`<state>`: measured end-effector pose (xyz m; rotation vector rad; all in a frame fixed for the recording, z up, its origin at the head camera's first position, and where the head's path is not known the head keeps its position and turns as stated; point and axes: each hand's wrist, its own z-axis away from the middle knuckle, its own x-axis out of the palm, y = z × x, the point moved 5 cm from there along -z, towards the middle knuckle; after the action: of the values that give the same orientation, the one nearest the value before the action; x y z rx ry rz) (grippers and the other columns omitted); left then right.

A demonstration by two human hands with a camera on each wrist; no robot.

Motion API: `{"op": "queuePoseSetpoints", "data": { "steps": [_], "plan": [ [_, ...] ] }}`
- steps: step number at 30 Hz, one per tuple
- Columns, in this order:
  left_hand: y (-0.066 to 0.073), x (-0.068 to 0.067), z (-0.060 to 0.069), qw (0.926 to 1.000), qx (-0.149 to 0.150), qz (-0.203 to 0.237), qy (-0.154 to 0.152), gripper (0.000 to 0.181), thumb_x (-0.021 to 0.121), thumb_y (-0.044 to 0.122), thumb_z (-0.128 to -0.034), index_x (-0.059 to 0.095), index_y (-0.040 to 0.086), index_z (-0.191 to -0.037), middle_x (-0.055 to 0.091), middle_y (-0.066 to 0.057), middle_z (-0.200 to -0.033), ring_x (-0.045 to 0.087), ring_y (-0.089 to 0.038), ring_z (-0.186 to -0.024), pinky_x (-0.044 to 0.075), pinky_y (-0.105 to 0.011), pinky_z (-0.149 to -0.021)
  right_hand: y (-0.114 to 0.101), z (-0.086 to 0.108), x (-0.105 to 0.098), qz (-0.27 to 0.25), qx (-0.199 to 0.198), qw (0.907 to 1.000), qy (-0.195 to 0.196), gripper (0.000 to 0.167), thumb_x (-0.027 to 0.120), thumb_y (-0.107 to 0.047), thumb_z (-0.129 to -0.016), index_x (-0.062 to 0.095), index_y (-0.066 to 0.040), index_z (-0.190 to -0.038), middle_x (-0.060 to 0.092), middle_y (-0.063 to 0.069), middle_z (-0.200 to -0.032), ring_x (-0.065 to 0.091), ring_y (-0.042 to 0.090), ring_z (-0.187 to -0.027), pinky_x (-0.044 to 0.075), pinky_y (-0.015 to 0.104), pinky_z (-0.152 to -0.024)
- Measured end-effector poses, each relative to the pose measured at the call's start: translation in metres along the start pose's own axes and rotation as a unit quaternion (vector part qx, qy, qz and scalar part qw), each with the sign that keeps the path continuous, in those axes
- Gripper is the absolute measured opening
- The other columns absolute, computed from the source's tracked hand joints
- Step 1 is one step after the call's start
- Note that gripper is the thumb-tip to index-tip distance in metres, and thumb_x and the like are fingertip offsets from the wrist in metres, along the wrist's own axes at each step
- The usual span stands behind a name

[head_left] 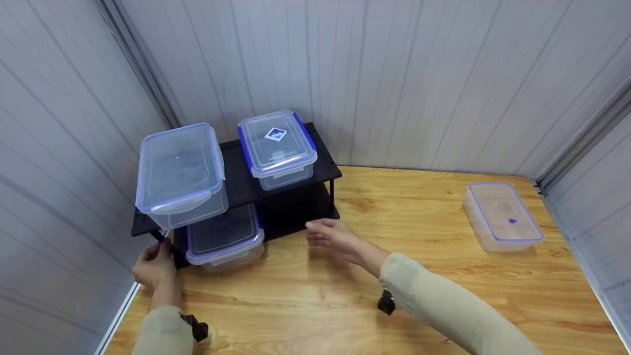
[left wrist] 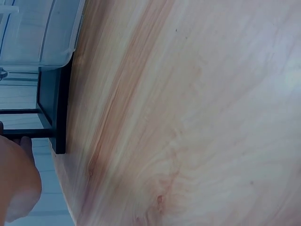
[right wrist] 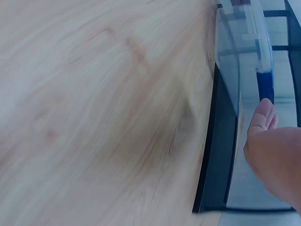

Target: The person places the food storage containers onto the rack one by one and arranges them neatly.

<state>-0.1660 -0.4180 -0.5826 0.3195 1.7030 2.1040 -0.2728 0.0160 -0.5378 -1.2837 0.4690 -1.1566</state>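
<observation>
A black two-tier rack (head_left: 236, 172) stands at the left against the wall. My left hand (head_left: 157, 266) grips its front left post (left wrist: 28, 133), fingers curled round it. My right hand (head_left: 340, 241) is beside the rack's front right corner, fingers extended and holding nothing. On the top tier sit a large lidded clear box (head_left: 180, 167) at the left and a smaller box with blue clips (head_left: 278, 143) at the right. Another lidded box (head_left: 224, 236) rests on the lower tier at the left, jutting past the front edge.
A clear box with a blue-rimmed lid (head_left: 505, 212) lies on the wooden table (head_left: 296, 305) at the right. Grey panelled walls (head_left: 394, 84) enclose the table at the back and both sides.
</observation>
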Motion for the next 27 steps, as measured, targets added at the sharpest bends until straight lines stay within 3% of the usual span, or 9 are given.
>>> {"op": "queuePoseSetpoints", "data": {
  "steps": [4,8,16,21,27],
  "plan": [
    [-0.002,0.001,0.002,0.9999,-0.008,0.01,0.007,0.017,0.085,0.028,-0.0931,0.074,0.016,-0.096,0.064,0.024,-0.071,0.063,-0.002,-0.078,0.054,-0.011,-0.067,-0.009,0.022,-0.033,-0.003,-0.003,0.9999,0.016,0.044,0.066,-0.015,-0.106,0.051,0.011,-0.138,0.069,0.012,-0.115,0.069,0.022,-0.108,0.057,0.039,-0.106],
    [-0.002,0.002,0.003,0.9996,0.003,0.008,0.027,0.019,0.086,0.027,-0.0913,0.075,0.013,-0.097,0.061,0.026,-0.067,0.061,-0.002,-0.078,0.053,-0.015,-0.071,-0.019,0.046,-0.071,-0.013,-0.021,0.9992,0.031,0.041,0.062,-0.013,-0.108,0.05,0.013,-0.138,0.071,0.009,-0.112,0.069,0.019,-0.105,0.059,0.034,-0.101],
    [-0.002,0.004,0.001,0.9991,0.001,-0.003,0.041,0.014,0.086,0.031,-0.0921,0.075,0.022,-0.089,0.06,0.026,-0.069,0.06,0.0,-0.079,0.052,-0.019,-0.078,-0.045,0.097,-0.145,-0.026,-0.029,0.9969,0.068,0.037,0.058,-0.017,-0.112,0.054,0.01,-0.137,0.072,0.005,-0.112,0.07,0.018,-0.107,0.058,0.03,-0.102],
    [-0.003,0.002,0.002,0.9992,-0.013,-0.016,0.034,0.015,0.085,0.036,-0.0928,0.076,0.023,-0.095,0.062,0.024,-0.076,0.059,0.0,-0.083,0.051,-0.018,-0.083,-0.059,0.123,-0.179,-0.008,-0.034,0.9957,0.086,0.042,0.056,-0.021,-0.114,0.05,0.01,-0.141,0.071,0.003,-0.114,0.07,0.015,-0.108,0.057,0.028,-0.102],
    [-0.001,0.001,0.003,0.9993,-0.009,-0.016,0.032,0.014,0.085,0.033,-0.093,0.075,0.022,-0.094,0.061,0.027,-0.072,0.059,0.001,-0.082,0.051,-0.017,-0.083,-0.074,0.149,-0.21,0.013,-0.041,0.9941,0.1,0.027,0.055,-0.025,-0.114,0.061,-0.002,-0.128,0.071,0.003,-0.115,0.07,0.016,-0.11,0.057,0.028,-0.103]
  ]
}}
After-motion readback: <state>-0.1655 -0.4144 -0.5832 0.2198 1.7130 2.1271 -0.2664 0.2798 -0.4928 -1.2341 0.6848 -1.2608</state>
